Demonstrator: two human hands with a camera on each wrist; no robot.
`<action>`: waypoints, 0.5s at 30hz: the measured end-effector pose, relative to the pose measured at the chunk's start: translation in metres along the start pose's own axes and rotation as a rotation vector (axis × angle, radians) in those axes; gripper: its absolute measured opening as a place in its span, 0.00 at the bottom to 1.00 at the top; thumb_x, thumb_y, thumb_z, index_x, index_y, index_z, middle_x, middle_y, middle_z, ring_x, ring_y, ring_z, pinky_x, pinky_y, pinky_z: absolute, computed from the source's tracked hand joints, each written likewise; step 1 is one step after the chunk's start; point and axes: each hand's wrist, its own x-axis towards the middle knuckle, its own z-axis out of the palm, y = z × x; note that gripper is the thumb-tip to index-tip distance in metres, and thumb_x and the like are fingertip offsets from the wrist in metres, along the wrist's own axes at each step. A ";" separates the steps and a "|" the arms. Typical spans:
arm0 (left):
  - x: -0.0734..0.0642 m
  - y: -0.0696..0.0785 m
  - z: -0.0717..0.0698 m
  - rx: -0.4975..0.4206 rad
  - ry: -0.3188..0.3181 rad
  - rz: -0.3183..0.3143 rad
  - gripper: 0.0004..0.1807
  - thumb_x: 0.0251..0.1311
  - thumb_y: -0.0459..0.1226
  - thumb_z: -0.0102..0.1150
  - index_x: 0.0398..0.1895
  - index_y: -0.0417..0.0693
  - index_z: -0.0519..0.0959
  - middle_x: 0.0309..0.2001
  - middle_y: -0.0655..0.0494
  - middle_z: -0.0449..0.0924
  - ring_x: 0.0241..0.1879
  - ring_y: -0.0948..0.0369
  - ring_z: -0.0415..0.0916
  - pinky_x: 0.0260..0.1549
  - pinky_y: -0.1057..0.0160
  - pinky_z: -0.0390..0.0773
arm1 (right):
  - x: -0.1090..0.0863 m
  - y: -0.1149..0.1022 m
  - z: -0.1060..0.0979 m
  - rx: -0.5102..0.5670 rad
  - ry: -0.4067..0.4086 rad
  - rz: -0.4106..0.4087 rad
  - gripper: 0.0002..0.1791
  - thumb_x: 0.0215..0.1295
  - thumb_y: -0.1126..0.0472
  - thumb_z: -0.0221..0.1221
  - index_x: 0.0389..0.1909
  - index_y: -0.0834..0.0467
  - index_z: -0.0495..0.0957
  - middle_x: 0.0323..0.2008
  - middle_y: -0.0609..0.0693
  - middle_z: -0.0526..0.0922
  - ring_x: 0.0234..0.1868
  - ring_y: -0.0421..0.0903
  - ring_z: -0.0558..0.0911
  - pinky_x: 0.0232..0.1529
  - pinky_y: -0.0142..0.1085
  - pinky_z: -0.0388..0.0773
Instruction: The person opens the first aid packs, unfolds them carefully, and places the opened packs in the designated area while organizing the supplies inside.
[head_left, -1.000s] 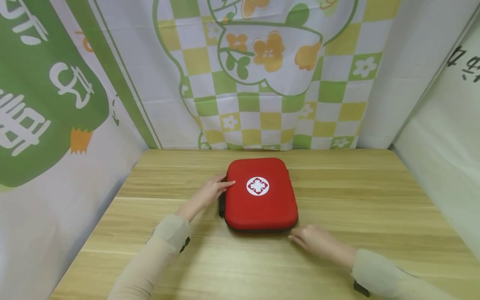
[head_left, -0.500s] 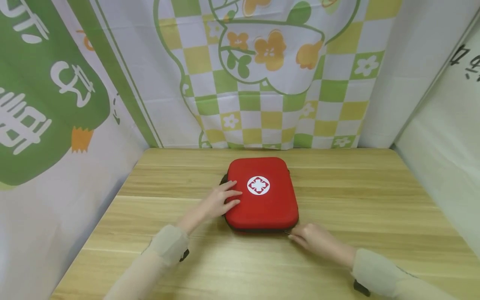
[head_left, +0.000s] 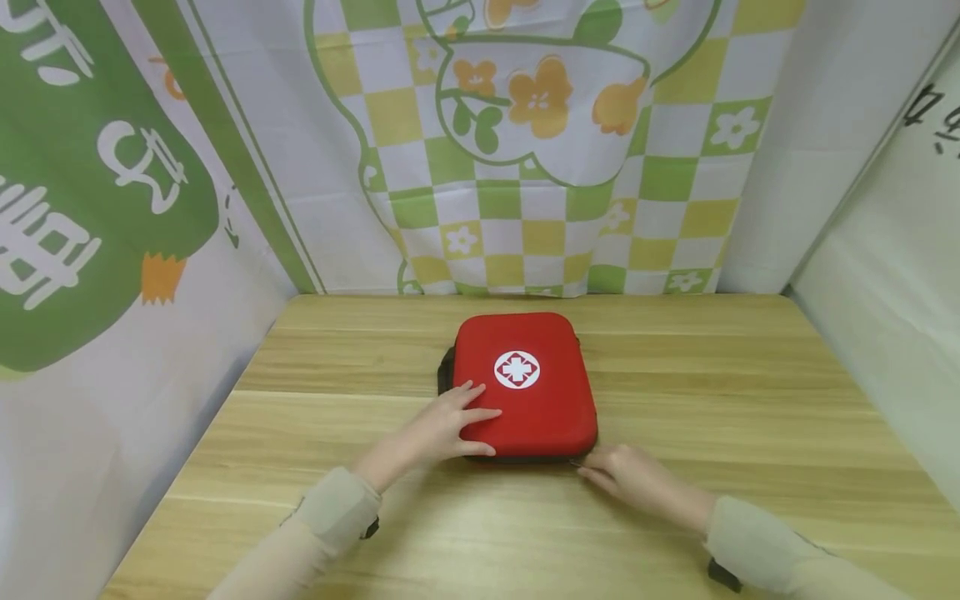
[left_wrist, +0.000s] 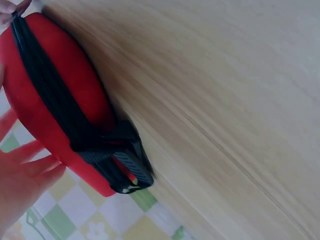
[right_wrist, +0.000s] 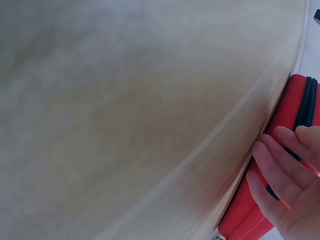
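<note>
A red first-aid case point(head_left: 543, 408) with a white cross emblem lies on the table, its black zipper point(left_wrist: 47, 85) running around the side. My left hand point(head_left: 442, 425) rests with spread fingers on the case's near left part. Beside it, a black carry handle point(head_left: 446, 371) sticks out from the left side. At the near right corner my right hand point(head_left: 630, 479) pinches the zipper pull point(head_left: 574, 463), which mostly hides behind the fingertips. In the right wrist view, the thumb and index finger meet at the black zipper while the other fingers lie along the red side.
The wooden table point(head_left: 750, 400) extends around the case on all sides. A patterned cloth point(head_left: 525, 208) hangs behind its far edge. White sheets with printed figures stand at the left and right.
My left hand has slid from the handle side toward the near left corner of the case, its fingers spreading over the lid. The right hand stays at the near right corner.
</note>
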 end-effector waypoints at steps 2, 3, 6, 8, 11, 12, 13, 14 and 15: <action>0.000 0.002 0.000 0.016 -0.006 -0.009 0.29 0.46 0.55 0.60 0.53 0.53 0.74 0.60 0.42 0.63 0.61 0.46 0.55 0.59 0.50 0.60 | -0.001 0.001 0.000 0.007 -0.002 0.000 0.03 0.54 0.63 0.58 0.26 0.56 0.80 0.25 0.44 0.81 0.26 0.37 0.78 0.25 0.30 0.77; 0.000 0.002 0.000 0.018 -0.005 -0.014 0.29 0.46 0.55 0.60 0.52 0.53 0.75 0.60 0.42 0.63 0.61 0.46 0.56 0.59 0.50 0.60 | -0.001 0.001 -0.001 0.012 -0.003 -0.003 0.03 0.54 0.63 0.58 0.26 0.56 0.80 0.25 0.44 0.81 0.26 0.37 0.78 0.24 0.29 0.77; 0.001 0.003 0.001 0.030 0.004 -0.027 0.29 0.46 0.55 0.60 0.52 0.54 0.75 0.59 0.44 0.65 0.61 0.47 0.57 0.58 0.51 0.61 | -0.002 0.003 -0.001 0.027 -0.005 -0.009 0.04 0.55 0.63 0.57 0.26 0.56 0.80 0.25 0.43 0.81 0.25 0.36 0.78 0.24 0.29 0.77; 0.002 0.002 0.002 0.033 0.008 -0.031 0.29 0.46 0.55 0.60 0.52 0.55 0.75 0.59 0.45 0.65 0.61 0.48 0.57 0.58 0.52 0.61 | -0.003 0.004 -0.002 0.043 -0.007 -0.009 0.04 0.55 0.64 0.57 0.28 0.57 0.81 0.26 0.44 0.81 0.27 0.37 0.79 0.25 0.29 0.77; 0.003 0.001 0.004 0.046 0.017 -0.023 0.28 0.46 0.55 0.59 0.51 0.55 0.75 0.59 0.45 0.65 0.60 0.48 0.58 0.57 0.52 0.63 | -0.007 0.007 -0.003 0.047 -0.010 0.009 0.04 0.54 0.65 0.58 0.29 0.58 0.81 0.27 0.46 0.82 0.29 0.39 0.80 0.28 0.32 0.78; 0.003 0.001 0.004 0.049 0.023 -0.018 0.28 0.46 0.55 0.60 0.51 0.54 0.76 0.58 0.44 0.66 0.60 0.48 0.58 0.57 0.52 0.63 | -0.008 0.009 -0.004 0.049 -0.008 0.014 0.04 0.54 0.65 0.58 0.29 0.59 0.81 0.27 0.46 0.82 0.29 0.40 0.80 0.29 0.32 0.79; 0.003 0.001 0.004 0.051 0.027 -0.014 0.28 0.46 0.55 0.60 0.51 0.54 0.76 0.58 0.44 0.66 0.60 0.48 0.59 0.57 0.52 0.63 | -0.009 0.011 -0.004 0.053 -0.003 0.019 0.04 0.53 0.66 0.58 0.29 0.59 0.81 0.27 0.46 0.82 0.29 0.40 0.80 0.30 0.33 0.79; 0.003 0.000 0.005 0.053 0.029 -0.012 0.27 0.46 0.55 0.60 0.50 0.54 0.76 0.58 0.44 0.66 0.60 0.48 0.59 0.57 0.52 0.63 | -0.011 0.013 -0.005 0.057 -0.008 0.033 0.04 0.54 0.66 0.58 0.29 0.59 0.81 0.26 0.46 0.82 0.29 0.40 0.80 0.30 0.33 0.79; 0.002 0.000 0.005 0.054 0.031 -0.011 0.27 0.46 0.55 0.60 0.50 0.54 0.76 0.58 0.44 0.66 0.60 0.48 0.59 0.57 0.52 0.63 | -0.012 0.016 -0.005 0.049 -0.007 0.046 0.04 0.54 0.66 0.58 0.28 0.59 0.80 0.26 0.46 0.82 0.29 0.41 0.80 0.30 0.34 0.79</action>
